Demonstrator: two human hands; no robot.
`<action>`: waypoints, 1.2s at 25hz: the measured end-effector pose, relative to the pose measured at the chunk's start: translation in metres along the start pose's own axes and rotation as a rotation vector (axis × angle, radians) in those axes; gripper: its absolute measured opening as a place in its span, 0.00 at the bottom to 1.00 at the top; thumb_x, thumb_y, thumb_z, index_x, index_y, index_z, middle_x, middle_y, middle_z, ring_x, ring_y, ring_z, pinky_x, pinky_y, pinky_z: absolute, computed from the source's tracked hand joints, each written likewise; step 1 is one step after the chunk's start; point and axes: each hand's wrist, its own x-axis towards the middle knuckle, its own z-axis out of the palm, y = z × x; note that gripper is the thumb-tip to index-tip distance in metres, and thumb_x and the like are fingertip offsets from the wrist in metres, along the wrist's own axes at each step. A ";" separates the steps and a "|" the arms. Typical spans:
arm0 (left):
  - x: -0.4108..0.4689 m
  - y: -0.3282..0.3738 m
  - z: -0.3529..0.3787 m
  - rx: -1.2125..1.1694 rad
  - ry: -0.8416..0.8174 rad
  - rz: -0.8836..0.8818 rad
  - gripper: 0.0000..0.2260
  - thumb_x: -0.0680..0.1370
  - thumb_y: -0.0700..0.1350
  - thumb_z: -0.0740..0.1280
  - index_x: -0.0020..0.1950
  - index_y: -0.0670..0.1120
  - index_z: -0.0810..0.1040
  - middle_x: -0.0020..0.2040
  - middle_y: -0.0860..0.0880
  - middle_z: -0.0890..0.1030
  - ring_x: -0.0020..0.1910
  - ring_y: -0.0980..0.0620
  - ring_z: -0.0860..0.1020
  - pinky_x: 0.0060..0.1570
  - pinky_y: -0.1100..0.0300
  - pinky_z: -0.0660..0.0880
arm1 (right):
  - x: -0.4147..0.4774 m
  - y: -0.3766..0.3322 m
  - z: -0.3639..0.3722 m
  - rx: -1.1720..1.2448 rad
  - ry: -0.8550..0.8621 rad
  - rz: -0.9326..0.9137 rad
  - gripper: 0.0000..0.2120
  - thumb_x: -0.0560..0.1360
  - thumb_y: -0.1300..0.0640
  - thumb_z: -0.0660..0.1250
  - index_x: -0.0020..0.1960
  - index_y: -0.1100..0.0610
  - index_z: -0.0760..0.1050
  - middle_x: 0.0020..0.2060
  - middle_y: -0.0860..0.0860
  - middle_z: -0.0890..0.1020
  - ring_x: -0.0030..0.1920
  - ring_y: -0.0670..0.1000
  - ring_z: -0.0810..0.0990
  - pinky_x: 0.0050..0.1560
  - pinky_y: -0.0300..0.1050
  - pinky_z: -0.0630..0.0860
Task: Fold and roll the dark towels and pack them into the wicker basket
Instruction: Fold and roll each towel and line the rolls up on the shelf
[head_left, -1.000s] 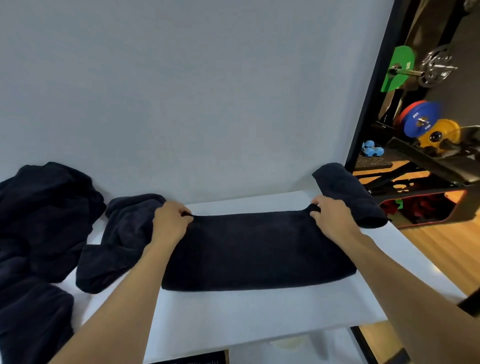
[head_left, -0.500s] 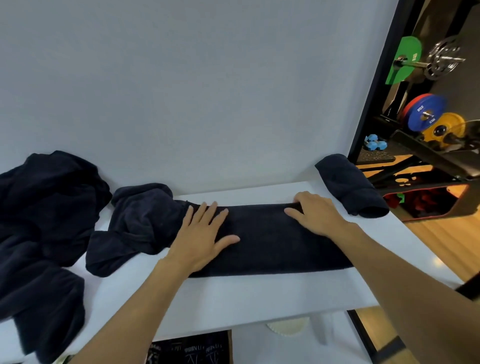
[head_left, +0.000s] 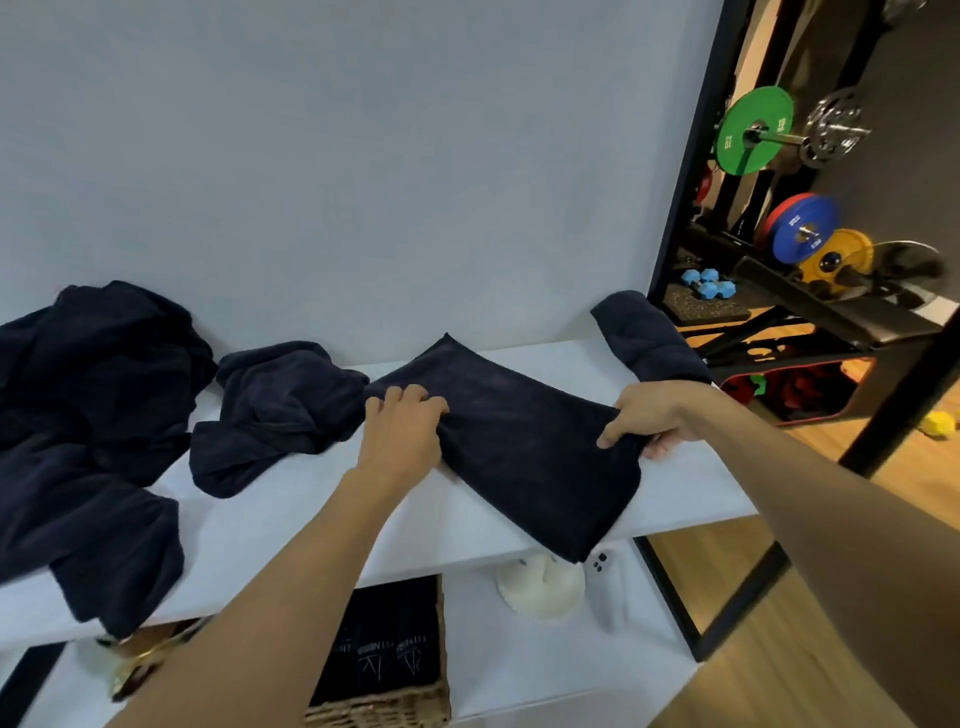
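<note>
On the white table (head_left: 291, 519) a folded dark towel (head_left: 524, 441) lies at a slant, one corner hanging over the front edge. The left hand (head_left: 402, 431) has its grip bunched on the towel's left edge, and the right hand (head_left: 652, 415) pinches the right edge. A rolled towel (head_left: 644, 338) sits behind. Crumpled towels (head_left: 275, 410) lie to the left. In the wicker basket (head_left: 384, 709) below, packed towels carry white lettering, apparently "FITNESS", though it is blurred.
</note>
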 end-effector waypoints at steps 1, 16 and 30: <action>-0.018 0.014 0.005 -0.076 0.056 0.132 0.15 0.78 0.43 0.62 0.63 0.52 0.77 0.63 0.51 0.75 0.61 0.47 0.71 0.61 0.53 0.66 | -0.008 0.003 0.002 0.048 -0.024 0.011 0.16 0.73 0.58 0.73 0.57 0.65 0.77 0.40 0.60 0.78 0.29 0.50 0.71 0.26 0.39 0.70; -0.144 0.050 -0.012 -0.570 0.187 0.160 0.02 0.76 0.44 0.66 0.43 0.47 0.77 0.39 0.52 0.79 0.37 0.53 0.74 0.39 0.64 0.68 | -0.098 0.043 0.070 -0.168 0.512 -0.517 0.16 0.75 0.45 0.69 0.60 0.49 0.73 0.55 0.48 0.77 0.51 0.47 0.77 0.52 0.41 0.74; -0.130 0.038 -0.037 -1.122 -0.100 -0.517 0.10 0.74 0.41 0.70 0.33 0.47 0.77 0.33 0.51 0.79 0.35 0.53 0.74 0.39 0.62 0.69 | -0.065 0.048 0.077 0.124 0.241 -0.828 0.08 0.78 0.56 0.67 0.55 0.46 0.77 0.50 0.44 0.80 0.50 0.42 0.78 0.46 0.33 0.71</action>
